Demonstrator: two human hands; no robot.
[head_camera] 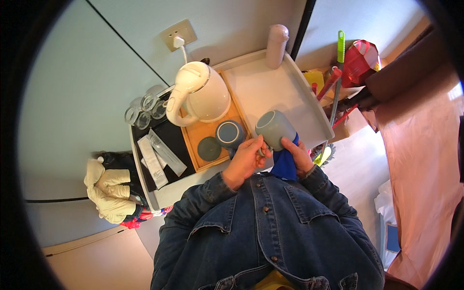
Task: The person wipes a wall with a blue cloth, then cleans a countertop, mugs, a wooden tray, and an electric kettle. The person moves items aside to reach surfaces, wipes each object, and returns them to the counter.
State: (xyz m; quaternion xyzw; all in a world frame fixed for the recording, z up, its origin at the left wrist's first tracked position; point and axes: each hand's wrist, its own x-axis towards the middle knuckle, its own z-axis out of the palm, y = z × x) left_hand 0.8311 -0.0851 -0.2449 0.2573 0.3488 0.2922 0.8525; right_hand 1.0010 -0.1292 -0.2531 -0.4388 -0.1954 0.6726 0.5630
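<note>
A grey-green ceramic mug [276, 127] is tilted between my hands, its base facing up and away from me. My left hand [249, 157] pinches the mug's handle. With my right hand [299, 155] I grip the mug's side near its rim, a blue cloth [285, 164] caught between that hand and the mug. A blue-grey mug [229, 134] stands upside down on a wooden tray [201, 169], beside a dark green round disc [209, 149]. On the same tray stands a white electric kettle [208, 96].
Glass jars [145, 108] and wrapped sachets [166, 154] lie left on a black mat. A pink flask [277, 47] stands at the white tabletop's raised back edge [239, 62]. Right of the table are a green-handled brush [340, 47], a red bag [359, 65] and a pink curtain [420, 163].
</note>
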